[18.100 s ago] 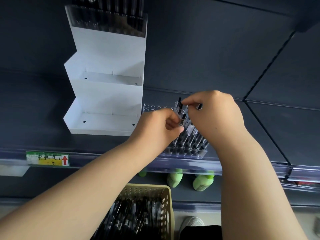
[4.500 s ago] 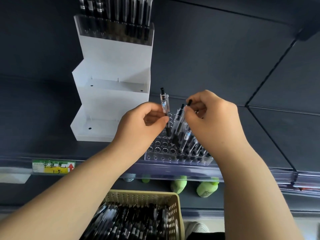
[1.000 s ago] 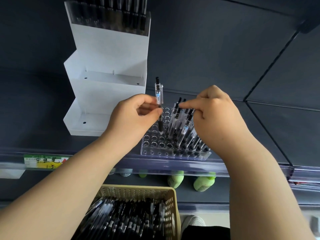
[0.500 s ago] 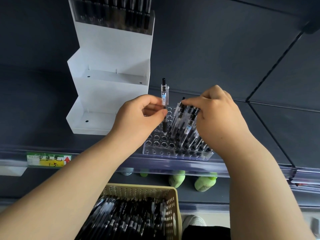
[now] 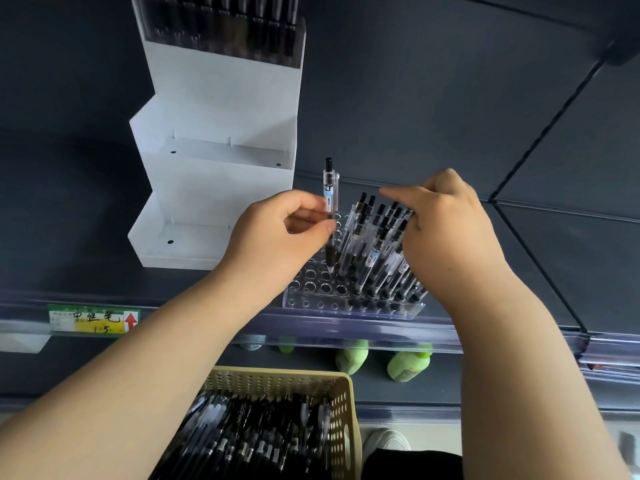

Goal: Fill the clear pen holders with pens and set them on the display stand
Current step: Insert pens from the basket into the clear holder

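A pen holder (image 5: 311, 301) sits on the dark shelf (image 5: 86, 265), right of the display stand (image 5: 214, 188). The left hand (image 5: 277, 244) pinches a pen (image 5: 329, 188); the right hand (image 5: 450, 244) grips standing pens (image 5: 370, 244).

A dark shelf (image 5: 69, 237) carries a white stepped stand (image 5: 221, 188) towards its left and, just right of it, a clear holder (image 5: 346, 304) at the front edge. A green and yellow label (image 5: 93, 320) sits on the front rail, and green bottles (image 5: 408, 367) stand on the lower shelf (image 5: 433, 386)

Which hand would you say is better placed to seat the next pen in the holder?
Left hand: it pinches an upright pen above empty holes in the holder; right hand holds seated pens.
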